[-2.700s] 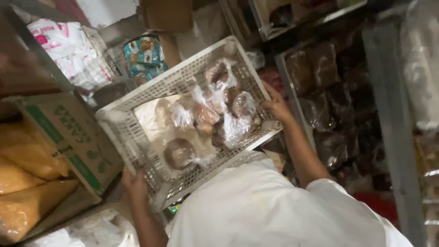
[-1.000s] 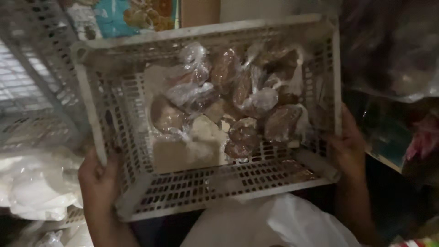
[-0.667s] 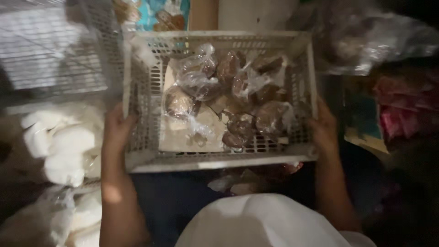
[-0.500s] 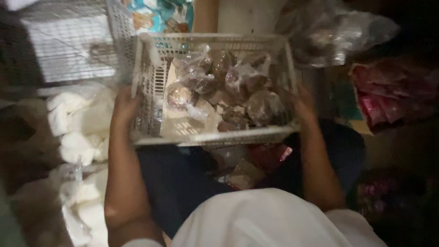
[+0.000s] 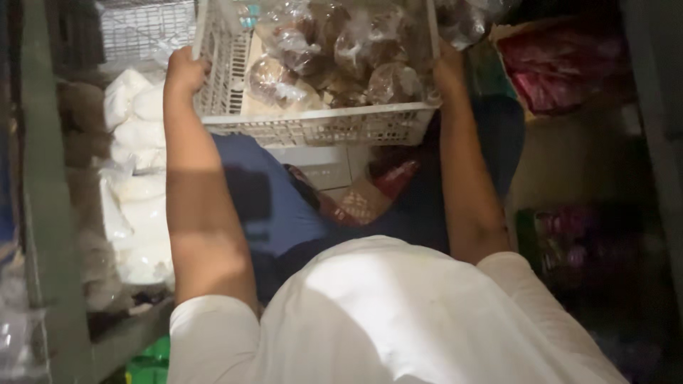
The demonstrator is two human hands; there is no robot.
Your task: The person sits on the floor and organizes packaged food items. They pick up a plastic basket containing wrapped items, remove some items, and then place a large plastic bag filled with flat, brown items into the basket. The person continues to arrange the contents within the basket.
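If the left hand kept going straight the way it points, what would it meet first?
The left hand grips the white crate and points up-frame. Beyond it, a wire rack looks like the first thing in line, though depth is unclear.

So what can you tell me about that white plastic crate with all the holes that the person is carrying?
The white perforated plastic crate is rectangular, with lattice walls and a solid rim, and looks grubby. It is held out in front at arm's length, the left hand gripping its left wall and the right hand its right wall. Inside lie clear plastic bags of brown lumps on a pale sheet. Its far end is cut off by the picture's top edge.
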